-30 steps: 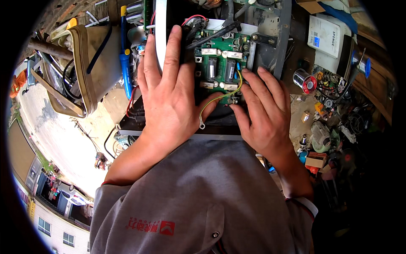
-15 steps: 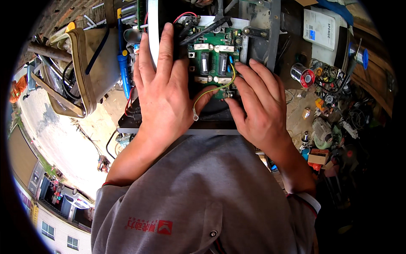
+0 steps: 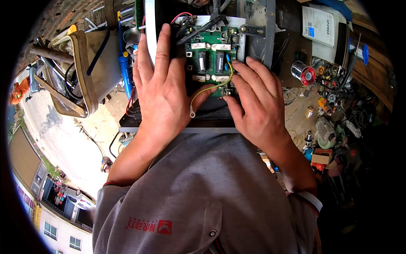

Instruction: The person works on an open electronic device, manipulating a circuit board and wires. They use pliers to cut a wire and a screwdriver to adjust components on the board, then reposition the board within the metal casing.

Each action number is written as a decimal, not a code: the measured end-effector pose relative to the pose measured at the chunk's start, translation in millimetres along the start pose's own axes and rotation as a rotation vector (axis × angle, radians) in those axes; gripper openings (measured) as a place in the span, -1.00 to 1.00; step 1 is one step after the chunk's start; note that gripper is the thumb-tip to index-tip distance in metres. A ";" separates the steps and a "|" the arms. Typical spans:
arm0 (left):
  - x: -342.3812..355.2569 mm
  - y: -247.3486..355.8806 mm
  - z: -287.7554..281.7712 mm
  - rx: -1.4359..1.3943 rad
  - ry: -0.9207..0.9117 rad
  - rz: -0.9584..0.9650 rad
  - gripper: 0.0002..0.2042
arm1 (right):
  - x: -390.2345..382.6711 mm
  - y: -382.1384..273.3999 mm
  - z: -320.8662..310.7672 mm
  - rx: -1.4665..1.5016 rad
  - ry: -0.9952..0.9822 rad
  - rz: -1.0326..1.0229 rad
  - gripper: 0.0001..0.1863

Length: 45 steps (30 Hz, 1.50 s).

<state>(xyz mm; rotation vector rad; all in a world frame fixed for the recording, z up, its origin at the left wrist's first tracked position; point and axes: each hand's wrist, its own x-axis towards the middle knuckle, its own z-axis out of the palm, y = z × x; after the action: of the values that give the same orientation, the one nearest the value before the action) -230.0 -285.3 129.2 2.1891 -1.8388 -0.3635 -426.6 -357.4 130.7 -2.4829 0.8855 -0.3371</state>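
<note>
A green circuit board (image 3: 210, 63) with white and black components lies inside an opened black metal housing (image 3: 182, 130). My left hand (image 3: 158, 86) lies along the board's left side with its fingers stretched out, the longer ones beside a white panel edge (image 3: 150, 31). Its thumb reaches in at the board's lower edge, under a yellow-green wire (image 3: 220, 84). That wire's ring terminal (image 3: 192, 114) hangs free beside my left wrist. At the board's right edge rests my right hand (image 3: 261, 99), fingers apart and slightly bent, thumb near the lower right corner. Nothing shows within either palm.
Black cables (image 3: 207, 28) cross the board's far end. Left of the housing stand a tool bucket (image 3: 91, 70) and a blue-handled tool (image 3: 125, 72). To the right are a solder spool (image 3: 303, 73), a white box (image 3: 320, 27) and scattered parts on the ground.
The view has shifted slightly, and the board and housing sit a little farther left in it. Both hands keep nearly the same places around the board.
</note>
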 end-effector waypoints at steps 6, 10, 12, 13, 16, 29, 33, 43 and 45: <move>0.0 -2.1 -0.1 0.004 0.001 0.027 -0.35 | -2.6 5.7 2.4 0.009 -0.016 -0.025 -0.57; -0.1 -2.1 0.4 0.007 0.005 0.030 -0.35 | -3.7 4.0 5.6 0.012 0.000 -0.012 -0.56; 0.1 -1.9 0.4 0.011 0.002 0.029 -0.34 | -4.2 3.3 6.2 0.006 0.000 -0.010 -0.56; -0.1 -2.3 0.6 0.014 0.002 0.031 -0.34 | -4.1 3.1 6.2 0.001 -0.003 -0.015 -0.56; -1.1 -3.5 2.4 -0.016 0.015 0.036 -0.31 | -4.8 -2.6 3.5 -0.010 0.028 0.012 -0.61; -2.3 -9.5 0.0 -0.020 -0.025 0.091 -0.27 | -5.1 -1.3 8.5 0.004 0.029 0.047 -0.81; -2.9 -12.8 0.2 -0.075 0.002 0.110 -0.28 | -4.1 -0.7 3.9 0.096 -0.001 0.065 -0.81; -6.3 -11.2 -14.8 -0.082 -0.023 0.102 -0.31 | -7.0 3.5 3.8 0.181 0.061 0.064 -0.82; -10.6 -1.2 -21.1 -0.028 -0.015 0.077 -0.31 | -7.4 3.9 5.1 0.152 0.060 0.054 -0.82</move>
<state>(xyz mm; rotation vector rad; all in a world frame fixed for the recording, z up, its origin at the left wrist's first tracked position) -223.2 -273.9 148.7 2.0954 -1.9081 -0.3892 -432.3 -353.5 123.8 -2.3161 0.9142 -0.4452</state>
